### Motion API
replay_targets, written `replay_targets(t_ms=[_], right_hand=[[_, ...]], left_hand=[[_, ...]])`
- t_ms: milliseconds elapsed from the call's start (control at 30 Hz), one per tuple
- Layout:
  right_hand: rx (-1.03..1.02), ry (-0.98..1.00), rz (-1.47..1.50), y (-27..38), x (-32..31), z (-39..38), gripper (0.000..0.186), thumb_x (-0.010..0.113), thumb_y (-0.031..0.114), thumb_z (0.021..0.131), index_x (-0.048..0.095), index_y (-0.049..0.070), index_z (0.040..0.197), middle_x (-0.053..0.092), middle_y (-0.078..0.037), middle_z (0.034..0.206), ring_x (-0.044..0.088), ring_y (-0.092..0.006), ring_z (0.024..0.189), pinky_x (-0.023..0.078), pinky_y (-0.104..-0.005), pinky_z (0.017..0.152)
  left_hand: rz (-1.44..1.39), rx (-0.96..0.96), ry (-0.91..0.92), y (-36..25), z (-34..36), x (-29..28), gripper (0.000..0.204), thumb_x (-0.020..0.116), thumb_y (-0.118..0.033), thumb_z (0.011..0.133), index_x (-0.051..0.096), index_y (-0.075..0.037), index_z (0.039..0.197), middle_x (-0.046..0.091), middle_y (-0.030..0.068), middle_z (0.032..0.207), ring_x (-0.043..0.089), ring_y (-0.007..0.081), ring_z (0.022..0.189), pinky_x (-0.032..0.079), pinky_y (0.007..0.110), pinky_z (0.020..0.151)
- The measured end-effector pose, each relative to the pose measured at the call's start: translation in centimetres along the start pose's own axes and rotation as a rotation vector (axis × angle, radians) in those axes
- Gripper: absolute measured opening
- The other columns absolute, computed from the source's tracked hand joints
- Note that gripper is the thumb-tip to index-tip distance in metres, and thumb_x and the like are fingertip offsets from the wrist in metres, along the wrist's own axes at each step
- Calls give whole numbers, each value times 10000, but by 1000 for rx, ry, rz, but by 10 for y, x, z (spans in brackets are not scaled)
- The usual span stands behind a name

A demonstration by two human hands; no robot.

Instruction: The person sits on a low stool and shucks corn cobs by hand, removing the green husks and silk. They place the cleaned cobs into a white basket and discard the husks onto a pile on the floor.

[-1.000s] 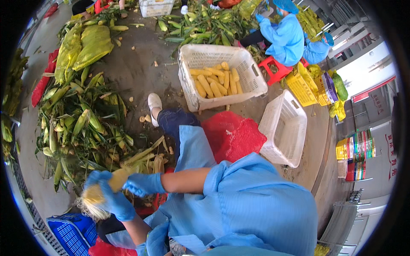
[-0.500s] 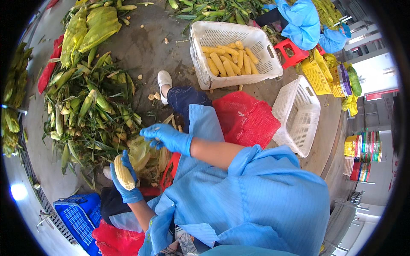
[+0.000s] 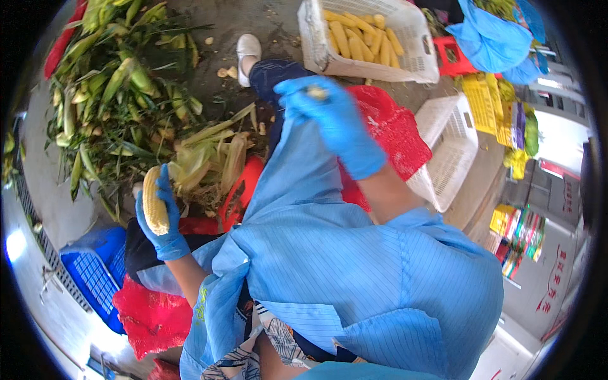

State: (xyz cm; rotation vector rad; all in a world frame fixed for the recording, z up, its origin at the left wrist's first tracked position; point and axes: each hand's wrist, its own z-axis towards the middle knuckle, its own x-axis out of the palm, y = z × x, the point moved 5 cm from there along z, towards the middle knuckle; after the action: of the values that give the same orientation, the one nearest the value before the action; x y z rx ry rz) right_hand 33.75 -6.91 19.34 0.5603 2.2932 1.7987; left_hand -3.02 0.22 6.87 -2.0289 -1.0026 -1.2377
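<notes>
My left hand (image 3: 166,242), in a blue glove, grips a husked pale-yellow corn cob (image 3: 154,199) beside loose pale husks (image 3: 193,168). My right hand (image 3: 335,126), also gloved and smeared by motion, is raised over my blue-clad leg, near a red mesh sack (image 3: 389,132), with a small pale piece (image 3: 316,92) in its bent fingers, too blurred to name for certain. A big heap of leafy, unhusked corn (image 3: 117,95) lies on the floor at the upper left.
A white crate (image 3: 310,47) of peeled cobs stands ahead, another white crate (image 3: 457,145) at the right. A blue basket (image 3: 88,272) sits at my lower left. A co-worker in blue (image 3: 487,35) is by a red stool (image 3: 449,54) and yellow crates (image 3: 476,101).
My right hand has left the cob, moving up and rightward toward the crate of peeled cobs. My left hand still holds the cob, now more upright. The whole view has shifted.
</notes>
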Motion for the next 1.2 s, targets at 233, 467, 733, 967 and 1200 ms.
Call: replay_targets(t_ms=[233,467,733,967,1200], right_hand=[[-36,-547,-591,82,-165,-119,165,620,75,829,646,3,976,655,-64,935,603,-120,811,476,-230,727],[517,-485,-272,-94,-275,-207,317,598,204,842,588,58,1123,663,-72,904,633,-167,762,489,-282,639],[290,-762,-355,-182,-232,-89,312,595,201,845,590,58,1122,661,-76,922,632,-174,777,491,-288,658],[106,-798,150,-146,-210,-90,307,592,199,849,592,57,1121,659,-80,938,631,-180,789,493,-294,675],[11,-695,367,-111,-157,-84,303,589,197,852,594,57,1120,658,-84,953,631,-185,801,495,-300,692]], left_hand=[[-297,-160,-41,11,17,-20,561,465,-143,898,241,25,1384,245,242,1430,526,283,1013,489,366,845],[-253,-165,-105,11,21,-32,567,477,-137,891,242,30,1379,273,249,1412,533,282,994,496,363,830],[-177,-247,125,46,18,35,597,520,-303,895,329,31,1352,509,184,1219,561,253,971,498,359,845],[518,-330,197,187,31,160,709,527,-506,809,397,-21,1309,384,258,1348,328,420,1279,262,541,1053],[983,-844,414,345,10,179,589,658,-211,733,469,12,1245,554,116,1161,565,183,963,471,303,833]])
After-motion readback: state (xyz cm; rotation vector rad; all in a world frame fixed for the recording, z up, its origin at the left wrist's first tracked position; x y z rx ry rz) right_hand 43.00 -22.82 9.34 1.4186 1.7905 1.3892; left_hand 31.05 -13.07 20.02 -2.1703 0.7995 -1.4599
